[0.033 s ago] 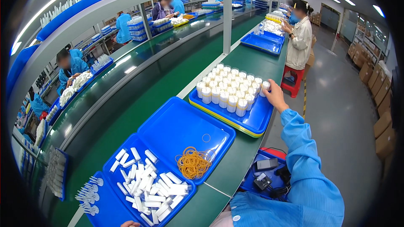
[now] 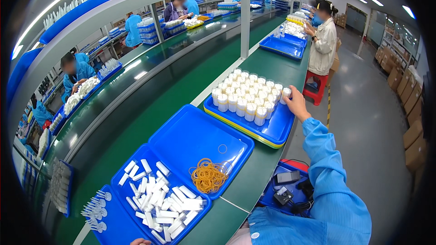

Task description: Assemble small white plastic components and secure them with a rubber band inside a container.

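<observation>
My right hand (image 2: 297, 103) reaches to the right end of a blue tray (image 2: 278, 131). Its fingers are closed round a white cylindrical bundle (image 2: 285, 94) standing upright. Beside it, rows of similar white bundles (image 2: 247, 95) with clear tops and yellowish bands fill much of that tray. Only a sliver of my left hand (image 2: 141, 242) shows at the lower edge, its fingers hidden. Closest to it is a blue tray (image 2: 210, 205) heaped with loose white rolls (image 2: 156, 199). An adjoining blue tray (image 2: 181, 131) holds a tangle of tan rubber bands (image 2: 209, 175) and one single band.
Clear plastic stemmed parts (image 2: 96, 211) lie in a blue tray at lower left. A bin (image 2: 284, 190) with power adapters sits beside my right arm. Green conveyor (image 2: 136, 109) runs past a white post (image 2: 245, 18). A person in a light jacket (image 2: 324, 41) works farther along, near a red stool (image 2: 315, 86).
</observation>
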Available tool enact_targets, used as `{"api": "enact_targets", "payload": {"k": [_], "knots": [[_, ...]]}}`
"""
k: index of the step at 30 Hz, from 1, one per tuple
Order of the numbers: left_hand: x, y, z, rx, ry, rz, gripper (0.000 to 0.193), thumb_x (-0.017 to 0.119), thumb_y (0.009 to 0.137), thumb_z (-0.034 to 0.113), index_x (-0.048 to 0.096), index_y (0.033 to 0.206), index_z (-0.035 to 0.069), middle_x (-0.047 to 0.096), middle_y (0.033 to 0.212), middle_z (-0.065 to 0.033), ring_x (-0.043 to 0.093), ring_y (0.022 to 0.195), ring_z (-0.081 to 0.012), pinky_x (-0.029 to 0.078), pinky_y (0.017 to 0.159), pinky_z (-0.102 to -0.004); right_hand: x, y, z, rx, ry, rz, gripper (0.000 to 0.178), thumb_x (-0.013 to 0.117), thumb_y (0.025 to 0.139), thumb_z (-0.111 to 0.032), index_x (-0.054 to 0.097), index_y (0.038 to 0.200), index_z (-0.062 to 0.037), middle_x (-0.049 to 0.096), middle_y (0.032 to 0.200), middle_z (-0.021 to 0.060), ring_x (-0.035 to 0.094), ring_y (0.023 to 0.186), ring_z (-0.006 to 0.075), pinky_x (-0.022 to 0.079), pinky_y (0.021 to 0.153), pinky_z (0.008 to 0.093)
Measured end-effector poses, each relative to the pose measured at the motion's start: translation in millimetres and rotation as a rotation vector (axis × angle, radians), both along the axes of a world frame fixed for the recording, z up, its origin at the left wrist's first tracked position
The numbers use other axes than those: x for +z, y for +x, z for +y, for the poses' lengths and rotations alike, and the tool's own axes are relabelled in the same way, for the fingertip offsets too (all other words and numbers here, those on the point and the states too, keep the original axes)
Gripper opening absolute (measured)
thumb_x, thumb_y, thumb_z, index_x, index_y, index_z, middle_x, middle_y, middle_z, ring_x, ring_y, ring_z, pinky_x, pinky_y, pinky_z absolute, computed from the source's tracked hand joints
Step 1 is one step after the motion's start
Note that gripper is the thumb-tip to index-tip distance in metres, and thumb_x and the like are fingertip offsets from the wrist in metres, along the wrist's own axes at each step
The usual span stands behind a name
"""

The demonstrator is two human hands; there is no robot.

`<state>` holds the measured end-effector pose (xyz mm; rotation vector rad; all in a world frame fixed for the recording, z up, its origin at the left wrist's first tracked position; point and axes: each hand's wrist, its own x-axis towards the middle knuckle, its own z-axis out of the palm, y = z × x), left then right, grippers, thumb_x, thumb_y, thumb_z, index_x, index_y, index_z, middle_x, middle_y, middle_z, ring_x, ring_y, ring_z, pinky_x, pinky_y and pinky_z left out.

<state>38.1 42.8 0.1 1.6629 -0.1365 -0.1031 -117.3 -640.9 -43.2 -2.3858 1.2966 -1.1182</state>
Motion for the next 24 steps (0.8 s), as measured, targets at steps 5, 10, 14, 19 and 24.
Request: {"api": "enact_targets", "payload": {"k": [5,10,14,19,24], "knots": [[12,-4,-6,-0.004,0.044,-0.024,0.018,0.059,0.091,0.009,0.062,0.106,-0.002,0.064,0.094,-0.0079,0.06,0.086,-0.0152,0.048,0.079,-0.0264,0,3,8,-0.013,0.031,-0.022,0.068,0.071,0.075,-0.017,0.04,0.134,-0.0039,0.058,0.106,0.0186,0.058,0.1,0.0361,0.047,0.087,0.043],[8,4,2,-0.031,0.068,-0.039,0.018,0.058,0.092,0.009,0.062,0.107,-0.002,0.064,0.095,-0.0082,0.06,0.087,-0.0158,0.048,0.08,-0.0267,17,-7,26,-0.039,-0.069,-0.001,0.077,0.07,0.073,-0.011,0.032,0.14,-0.006,0.05,0.121,0.019,0.054,0.108,0.0372,0.046,0.091,0.0429],[2,26,31,-0.031,0.155,-0.037,0.023,0.058,0.092,0.009,0.06,0.112,-0.002,0.063,0.1,-0.009,0.06,0.091,-0.0167,0.048,0.083,-0.0274,57,6,75,0.063,-0.253,-0.046,0.068,0.068,0.073,-0.006,0.039,0.135,-0.0051,0.048,0.127,0.0168,0.053,0.111,0.036,0.046,0.093,0.0418],[-24,116,85,0.127,0.371,-0.239,0.017,0.058,0.092,0.013,0.063,0.094,-0.003,0.062,0.083,-0.0045,0.056,0.074,-0.0113,0.045,0.069,-0.024,84,47,179,0.564,0.023,-0.226,0.049,0.066,0.075,-0.003,0.054,0.123,-0.0041,0.056,0.115,0.0151,0.056,0.108,0.0312,0.046,0.091,0.0372],[-55,177,139,0.337,1.068,-0.506,0.021,0.066,0.082,0.016,0.063,0.1,0.006,0.063,0.092,-0.0101,0.062,0.084,-0.0264,0.049,0.075,-0.0366,83,126,278,1.28,0.006,0.008,0.025,0.069,0.076,-0.008,0.062,0.1,-0.0049,0.062,0.102,0.0106,0.059,0.097,0.0289,0.047,0.084,0.0376]]}}
